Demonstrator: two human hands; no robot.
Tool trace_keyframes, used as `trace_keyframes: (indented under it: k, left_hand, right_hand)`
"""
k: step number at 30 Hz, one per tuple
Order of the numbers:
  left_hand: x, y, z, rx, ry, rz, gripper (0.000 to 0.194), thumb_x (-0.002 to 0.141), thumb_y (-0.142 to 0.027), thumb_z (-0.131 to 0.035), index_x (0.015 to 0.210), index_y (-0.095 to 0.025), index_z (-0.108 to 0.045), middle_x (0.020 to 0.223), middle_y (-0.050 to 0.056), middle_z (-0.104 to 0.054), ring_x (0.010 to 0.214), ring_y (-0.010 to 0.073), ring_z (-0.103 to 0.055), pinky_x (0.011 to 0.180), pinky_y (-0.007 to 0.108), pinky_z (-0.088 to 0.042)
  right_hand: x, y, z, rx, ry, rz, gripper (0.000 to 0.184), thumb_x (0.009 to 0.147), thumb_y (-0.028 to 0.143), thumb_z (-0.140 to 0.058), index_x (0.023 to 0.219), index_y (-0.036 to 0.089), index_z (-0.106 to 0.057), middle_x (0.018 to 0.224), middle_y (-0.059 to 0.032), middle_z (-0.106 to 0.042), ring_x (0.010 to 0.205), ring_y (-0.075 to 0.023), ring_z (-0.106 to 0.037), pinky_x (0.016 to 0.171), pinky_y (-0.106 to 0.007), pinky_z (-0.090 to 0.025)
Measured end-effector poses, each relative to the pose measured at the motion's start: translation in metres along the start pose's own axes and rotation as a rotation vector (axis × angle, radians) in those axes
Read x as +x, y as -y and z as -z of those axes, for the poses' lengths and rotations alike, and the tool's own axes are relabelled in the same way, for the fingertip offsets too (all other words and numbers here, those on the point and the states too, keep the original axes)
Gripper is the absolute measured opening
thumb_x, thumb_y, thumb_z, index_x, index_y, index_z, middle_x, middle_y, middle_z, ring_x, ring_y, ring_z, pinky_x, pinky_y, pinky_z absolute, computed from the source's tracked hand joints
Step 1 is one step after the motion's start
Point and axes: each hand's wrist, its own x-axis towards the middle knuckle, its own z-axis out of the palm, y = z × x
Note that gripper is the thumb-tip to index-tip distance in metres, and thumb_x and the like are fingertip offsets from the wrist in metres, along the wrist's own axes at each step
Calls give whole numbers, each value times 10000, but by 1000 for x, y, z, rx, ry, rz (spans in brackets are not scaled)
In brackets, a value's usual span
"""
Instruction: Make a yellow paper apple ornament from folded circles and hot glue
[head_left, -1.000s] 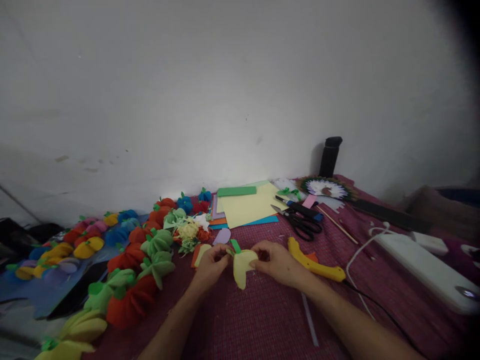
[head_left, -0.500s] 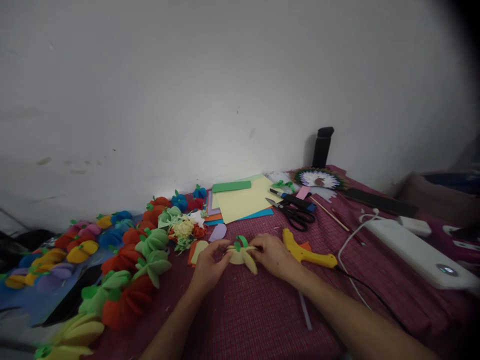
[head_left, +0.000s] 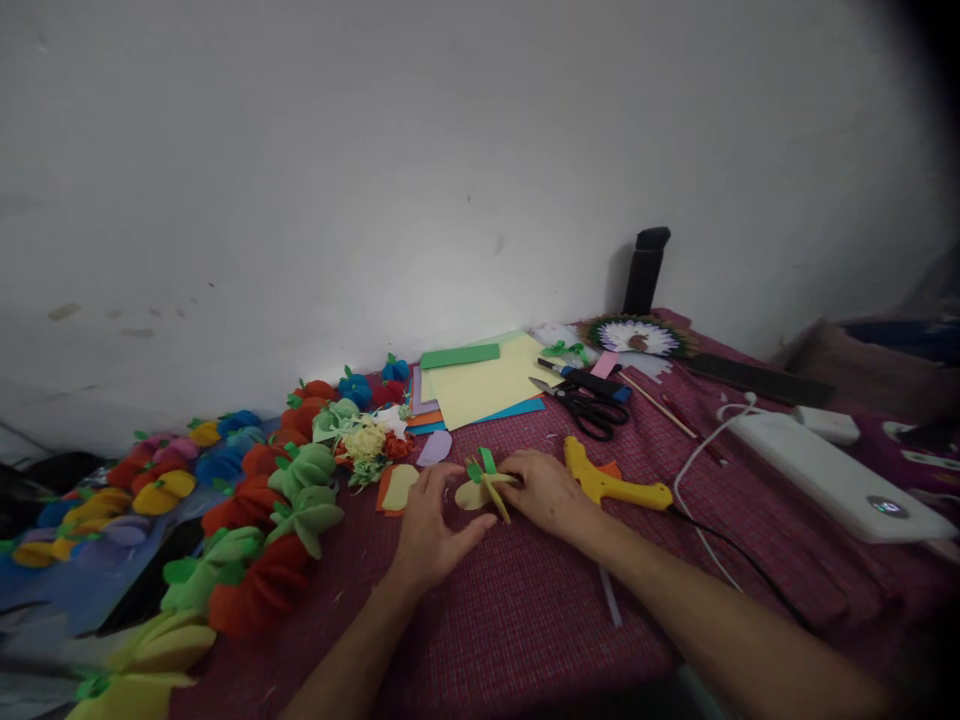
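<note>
A pale yellow paper fruit piece [head_left: 474, 492] with a small green leaf on top lies on the maroon cloth [head_left: 525, 610]. My right hand [head_left: 546, 491] pinches its right side, fingers closed on it. My left hand [head_left: 432, 520] lies just left of it with fingers spread flat, the thumb reaching toward the piece. A cut yellow-on-orange shape [head_left: 397, 488] rests beside my left fingers.
A yellow glue gun [head_left: 611, 484] with a black cord lies right of my right hand. Black scissors [head_left: 589, 411], stacked coloured paper sheets [head_left: 480, 385] and a black bottle [head_left: 645, 270] sit further back. Many coloured paper fruits [head_left: 255, 510] fill the left. A white box [head_left: 832, 478] lies right.
The paper fruit was lowered from between both hands onto the cloth and folded flatter. My left hand let go and spread out beside it. The view shifted downward slightly.
</note>
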Motion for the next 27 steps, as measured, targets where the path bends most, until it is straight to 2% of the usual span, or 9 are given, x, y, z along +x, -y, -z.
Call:
trace_keyframes:
  k: [3,8,14,18,24,27]
  left_hand:
    - [-2,0,-10,1,-36,57,533,622,-399,-665,1059,-194,-440,1044,76,-528,993,238,-495,859,412,-389]
    - [-2,3,-19,-29,-31,104,526,629,-381,-669,1068,-207,-435,1045,57,-520,989,222,-492,860,390,-387]
    - [0,8,-14,-114,1,92,418,677,-337,-642,1034,-206,-471,1015,44,-541,973,198,-507,856,354,-393]
    - [2,9,-11,-155,48,74,404,687,-326,-637,1038,-202,-481,1017,57,-553,973,205,-515,853,360,-394]
    - [3,3,-12,-227,49,85,559,629,-315,-687,1115,-201,-436,1074,66,-530,1023,218,-498,901,385,-377]
    - [3,1,-13,-219,46,84,539,637,-307,-679,1107,-203,-435,1053,62,-536,999,211,-511,888,380,-386]
  right_hand:
    - [-1,1,-2,8,-4,1,141,774,258,-528,756,186,-648,737,-16,-612,719,-128,-523,633,-218,-322]
    - [-2,3,1,26,-11,2,138,769,266,-536,761,189,-649,715,-13,-608,696,-127,-520,621,-219,-319]
    - [0,1,5,87,27,-19,141,774,226,-512,744,182,-642,712,-6,-621,644,-111,-517,555,-208,-295]
    - [0,-3,3,112,33,-36,152,777,209,-497,763,184,-646,740,-8,-640,660,-114,-531,567,-208,-303]
    - [0,-1,4,67,49,-49,147,772,227,-513,772,186,-655,734,-7,-642,647,-113,-534,557,-211,-299]
    - [0,1,5,40,50,-38,148,773,236,-515,773,190,-656,742,-8,-642,661,-116,-533,566,-214,-296]
